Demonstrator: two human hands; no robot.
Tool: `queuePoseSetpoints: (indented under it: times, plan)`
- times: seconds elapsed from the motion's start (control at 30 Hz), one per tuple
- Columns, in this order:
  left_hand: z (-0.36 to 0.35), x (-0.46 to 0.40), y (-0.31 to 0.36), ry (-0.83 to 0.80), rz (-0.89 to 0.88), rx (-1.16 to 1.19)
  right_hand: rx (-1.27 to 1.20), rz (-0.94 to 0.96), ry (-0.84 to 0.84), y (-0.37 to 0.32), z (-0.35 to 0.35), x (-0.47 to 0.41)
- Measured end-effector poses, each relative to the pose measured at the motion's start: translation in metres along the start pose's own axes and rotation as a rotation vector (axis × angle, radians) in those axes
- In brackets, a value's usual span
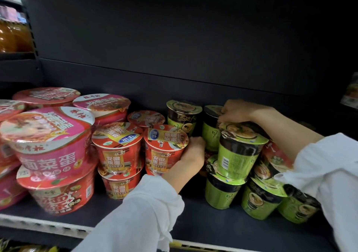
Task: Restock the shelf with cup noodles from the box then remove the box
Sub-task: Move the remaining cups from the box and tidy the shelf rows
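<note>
On a dark shelf (pixel 193 224) stand stacked cup noodles. My left hand (pixel 191 153) grips the right side of a red cup (pixel 164 147) on top of a stack in the middle. My right hand (pixel 238 111) reaches to the back and holds the lid rim of a green-and-black cup (pixel 211 128) in the upper row. Just below my right wrist a tilted green cup (pixel 238 151) sits on other green cups (pixel 222 189). No box is in view.
Large pink and red noodle bowls (pixel 48 135) are stacked at the left. More red cups (pixel 118 147) stand beside the gripped one. Another green cup (pixel 183 116) stands at the back. Orange drink bottles (pixel 13 35) fill a neighbouring shelf at upper left. A gap lies between the red and green stacks.
</note>
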State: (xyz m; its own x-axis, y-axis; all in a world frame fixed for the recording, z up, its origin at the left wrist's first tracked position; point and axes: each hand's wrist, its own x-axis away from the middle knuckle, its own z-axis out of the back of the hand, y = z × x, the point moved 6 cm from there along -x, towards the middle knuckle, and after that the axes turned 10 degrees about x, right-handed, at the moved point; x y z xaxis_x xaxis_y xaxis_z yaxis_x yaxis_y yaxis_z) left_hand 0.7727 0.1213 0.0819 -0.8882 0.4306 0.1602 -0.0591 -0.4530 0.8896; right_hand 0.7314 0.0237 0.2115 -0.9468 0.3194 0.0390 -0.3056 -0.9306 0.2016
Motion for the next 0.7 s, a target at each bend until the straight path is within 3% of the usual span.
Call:
queuePoseSetpoints:
  times: [0.13,0.2,0.4,0.7]
  plan:
    - [-0.007,-0.002,0.005,-0.083,-0.009,-0.031,0.188,-0.024,0.233,-0.011,0.012,0.007]
    - [-0.005,0.001,0.004,-0.052,-0.04,-0.172,0.312,-0.041,0.337,-0.022,0.017,0.011]
    - [-0.001,0.017,-0.002,-0.002,-0.192,-0.281,0.137,-0.066,0.162,-0.006,0.019,0.004]
    - [-0.005,0.017,0.0,-0.04,-0.31,-0.467,0.011,-0.046,0.093,-0.002,0.01,0.003]
